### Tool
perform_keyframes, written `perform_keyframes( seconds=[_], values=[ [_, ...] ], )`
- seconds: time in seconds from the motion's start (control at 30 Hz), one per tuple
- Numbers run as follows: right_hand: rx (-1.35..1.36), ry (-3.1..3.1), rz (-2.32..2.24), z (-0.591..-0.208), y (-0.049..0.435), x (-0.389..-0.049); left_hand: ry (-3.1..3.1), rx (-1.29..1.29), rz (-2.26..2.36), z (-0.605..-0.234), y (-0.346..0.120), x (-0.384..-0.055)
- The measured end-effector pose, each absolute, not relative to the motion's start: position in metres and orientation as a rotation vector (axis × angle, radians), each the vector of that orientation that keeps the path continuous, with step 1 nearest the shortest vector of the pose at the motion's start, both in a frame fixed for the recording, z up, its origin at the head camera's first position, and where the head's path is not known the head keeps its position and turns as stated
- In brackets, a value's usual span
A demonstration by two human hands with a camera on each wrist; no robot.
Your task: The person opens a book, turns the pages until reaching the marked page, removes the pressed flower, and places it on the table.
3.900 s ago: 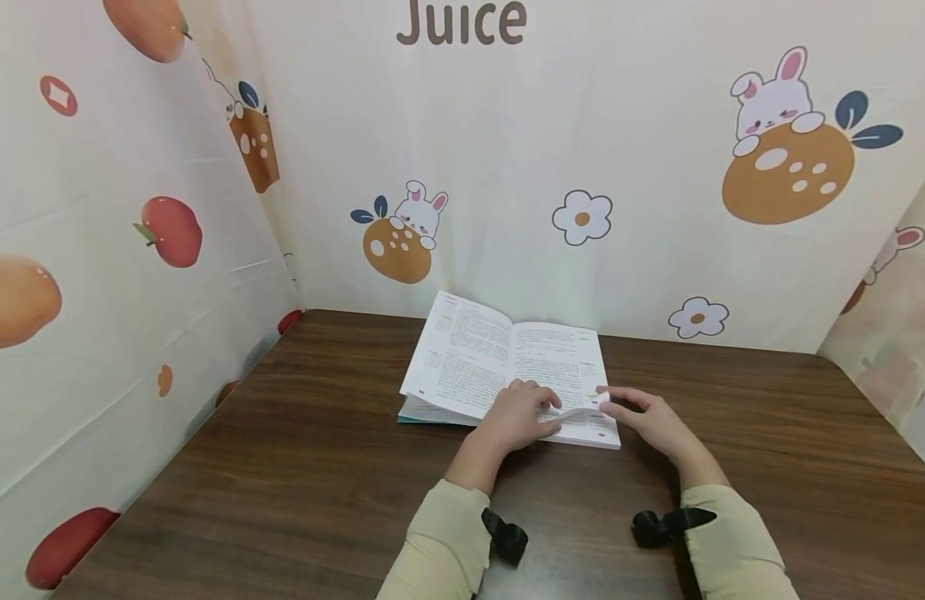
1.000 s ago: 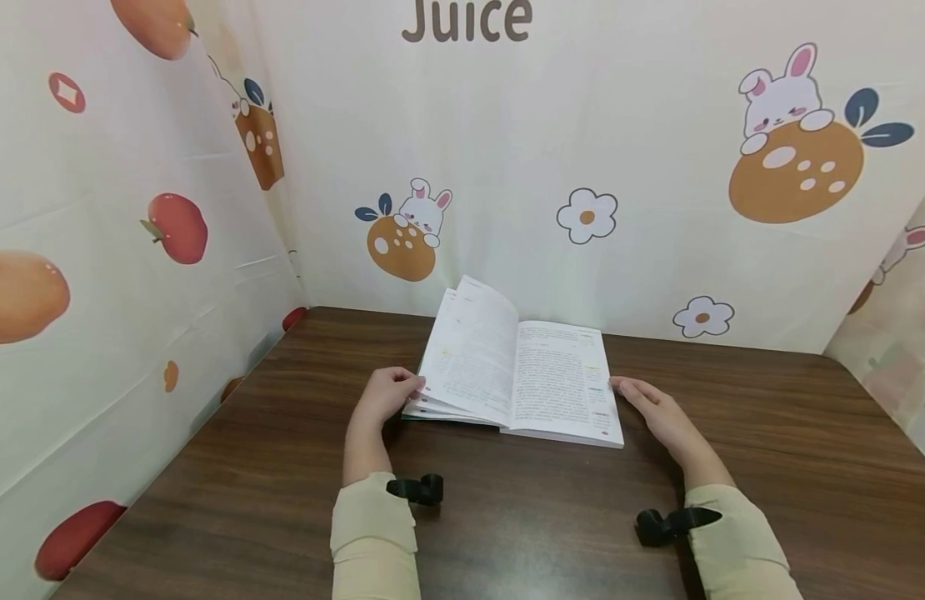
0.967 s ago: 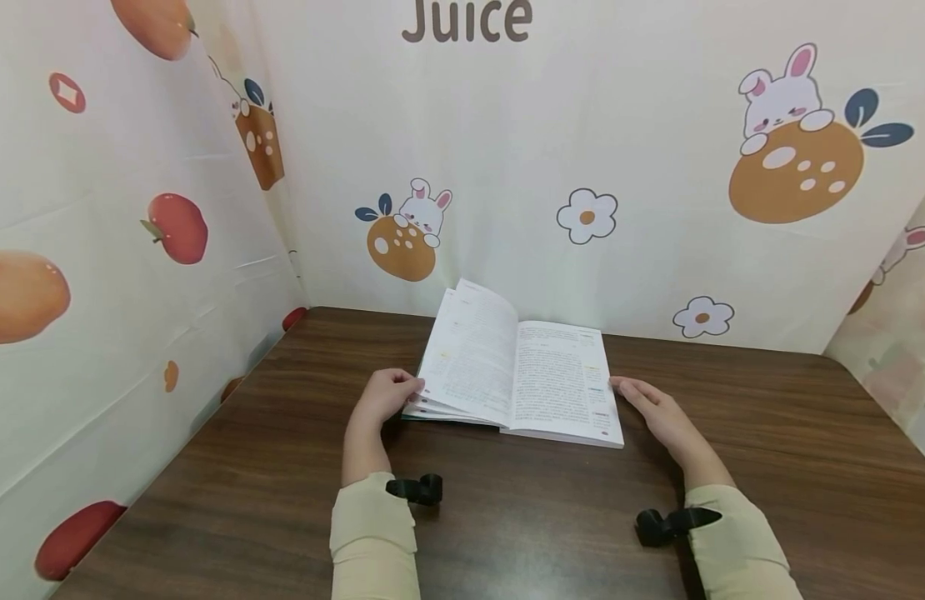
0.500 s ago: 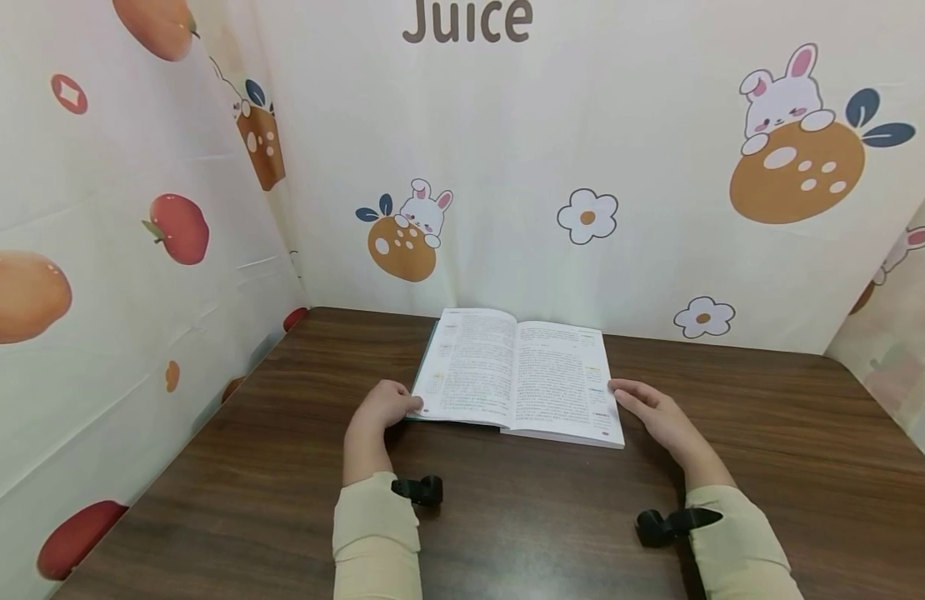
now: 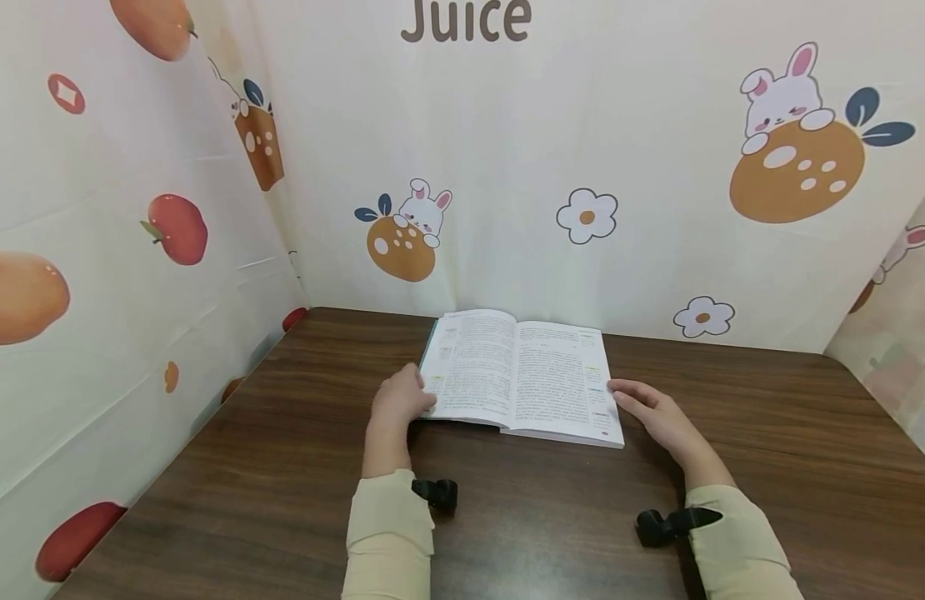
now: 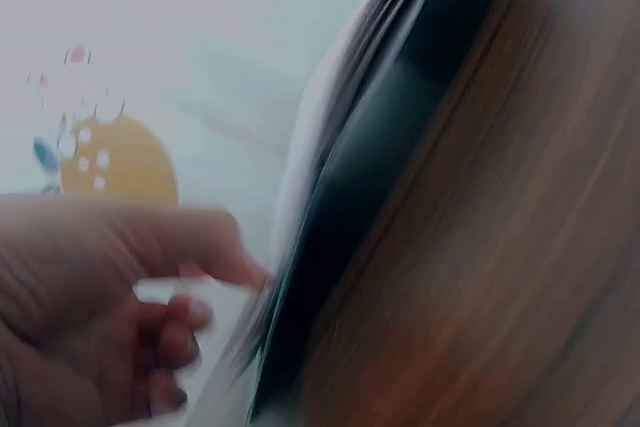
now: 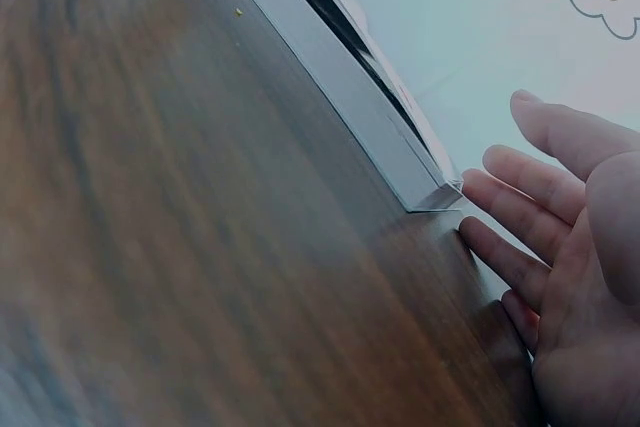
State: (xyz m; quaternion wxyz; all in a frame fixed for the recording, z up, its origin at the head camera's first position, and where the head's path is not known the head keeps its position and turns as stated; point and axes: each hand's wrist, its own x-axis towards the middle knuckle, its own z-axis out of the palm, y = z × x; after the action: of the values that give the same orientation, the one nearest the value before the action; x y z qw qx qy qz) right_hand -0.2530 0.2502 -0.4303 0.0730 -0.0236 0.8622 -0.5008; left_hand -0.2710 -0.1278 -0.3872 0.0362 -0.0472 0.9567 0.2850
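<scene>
An open book with printed white pages and a teal cover lies on the table near the back curtain, both sides spread flat. My left hand is at its lower left edge. In the left wrist view, the thumb reaches the edge of the pages while the other fingers curl loosely; that view is motion-blurred. At the book's right edge, my right hand lies with relaxed fingers. The right wrist view shows its fingertips right at the corner of the thick page block.
The dark wooden table extends around the book and in front of it. A white curtain printed with rabbits, fruit and flowers stands right behind, and another printed curtain borders the left side. Black wrist cameras sit on both cuffs.
The left hand has carried lifted pages over to the left, and they now lie flat. It has since shifted slightly right along the book's edge. The right hand has stayed by the right edge.
</scene>
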Motion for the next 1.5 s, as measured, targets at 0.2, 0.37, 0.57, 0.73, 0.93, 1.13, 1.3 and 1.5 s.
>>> perform_keyframes(
  seconds=[0.2, 0.37, 0.57, 0.73, 0.93, 1.13, 1.3, 1.5],
  values=[
    [-0.068, 2.605, -1.493, -0.432, 0.252, -0.253, 2.978, 0.595, 1.008, -0.385, -0.075, -0.277],
    [-0.064, 2.598, -1.494, -0.431, 0.251, -0.253, 2.899, 0.816, 0.813, -0.390, -0.044, -0.273],
    [-0.050, 2.602, -1.478, -0.429, 0.249, -0.254, 2.908, 0.696, 0.698, -0.398, -0.037, -0.271],
    [-0.051, 2.608, -1.473, -0.429, 0.249, -0.255, 2.910, 0.667, 0.735, -0.400, -0.038, -0.272],
    [-0.050, 2.605, -1.476, -0.429, 0.249, -0.254, 2.927, 0.632, 0.819, -0.405, -0.039, -0.273],
    [-0.065, 2.608, -1.479, -0.430, 0.250, -0.254, 2.893, 0.586, 0.911, -0.412, -0.040, -0.276],
    [-0.069, 2.604, -1.485, -0.431, 0.250, -0.254, 2.862, 0.578, 0.962, -0.416, -0.041, -0.278],
    [-0.082, 2.609, -1.487, -0.431, 0.250, -0.254, 2.822, 0.588, 1.013, -0.417, -0.042, -0.278]
  ],
)
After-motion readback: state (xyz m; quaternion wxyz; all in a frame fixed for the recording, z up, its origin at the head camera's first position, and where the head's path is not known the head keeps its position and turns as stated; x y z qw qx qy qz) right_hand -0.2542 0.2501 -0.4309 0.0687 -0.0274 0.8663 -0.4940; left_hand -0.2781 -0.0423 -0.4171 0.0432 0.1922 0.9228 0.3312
